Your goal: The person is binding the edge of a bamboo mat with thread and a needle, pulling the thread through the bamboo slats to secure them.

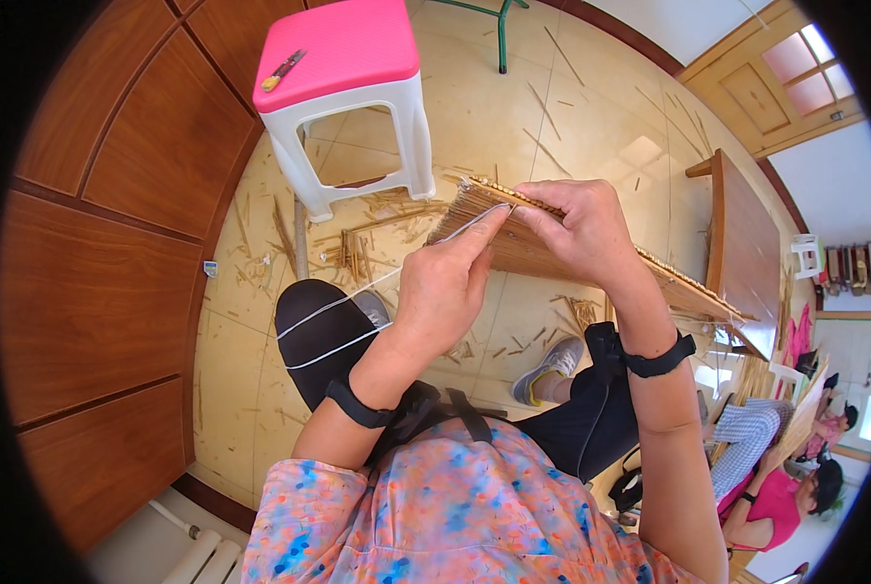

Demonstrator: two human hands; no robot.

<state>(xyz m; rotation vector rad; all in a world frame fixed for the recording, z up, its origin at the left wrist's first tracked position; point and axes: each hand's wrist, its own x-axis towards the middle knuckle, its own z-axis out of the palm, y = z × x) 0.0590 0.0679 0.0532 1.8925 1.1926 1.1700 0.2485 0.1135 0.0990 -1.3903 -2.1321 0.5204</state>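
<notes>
My left hand (443,284) is closed on a white cord (346,298), its index finger reaching to the upper edge of a panel of thin tan stalks (525,249). The cord runs in two lines down to my dark-clad left knee (309,347). My right hand (580,226) grips that upper edge just right of my left fingertips, thumb and finger pinched where the cord meets the stalks. The panel is tilted and stretches away to the lower right.
A pink-topped stool (338,49) holds a utility knife (282,72). Stalk scraps (353,248) litter the floor. Wooden panelling (95,311) lines the left; a wooden table (747,248) stands right. Co-workers (776,506) sit at lower right. A door (752,88) is at upper right.
</notes>
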